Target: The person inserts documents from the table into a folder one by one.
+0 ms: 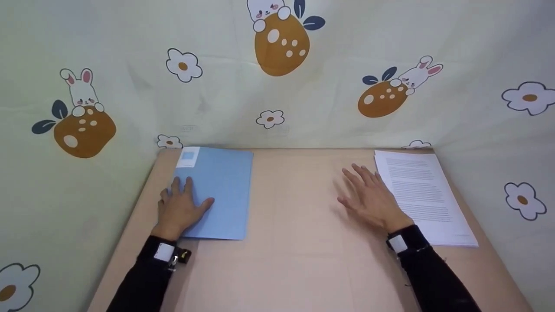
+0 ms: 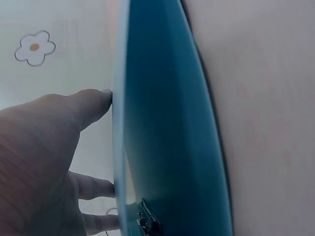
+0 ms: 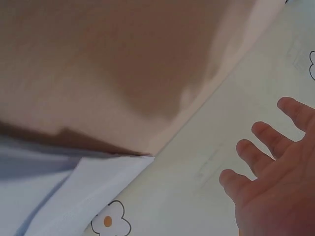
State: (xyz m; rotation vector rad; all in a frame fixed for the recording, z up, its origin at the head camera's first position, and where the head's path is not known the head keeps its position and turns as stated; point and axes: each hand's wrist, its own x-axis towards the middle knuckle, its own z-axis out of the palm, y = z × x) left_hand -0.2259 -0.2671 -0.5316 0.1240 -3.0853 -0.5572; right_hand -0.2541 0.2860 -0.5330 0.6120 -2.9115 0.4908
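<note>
A blue folder [image 1: 221,195] with a white label [image 1: 188,157] at its top left corner lies on the left of the table. My left hand [image 1: 178,211] rests on its cover with fingers spread, and in the left wrist view the fingertips touch the cover. That view looks into the gap between the covers, where a metal clip [image 2: 148,219] shows. On the right, a stack of printed paper [image 1: 418,190] lies flat. Beside its left edge my right hand [image 1: 373,201] hovers over the table, fingers extended and holding nothing; the forearm passes over the lower part of the stack.
The beige table [image 1: 295,268] reaches back to a pale curtain [image 1: 225,99] printed with rabbits, fruit and flowers. This cloth also closes in both sides. Bare tabletop shows between the folder and the paper stack.
</note>
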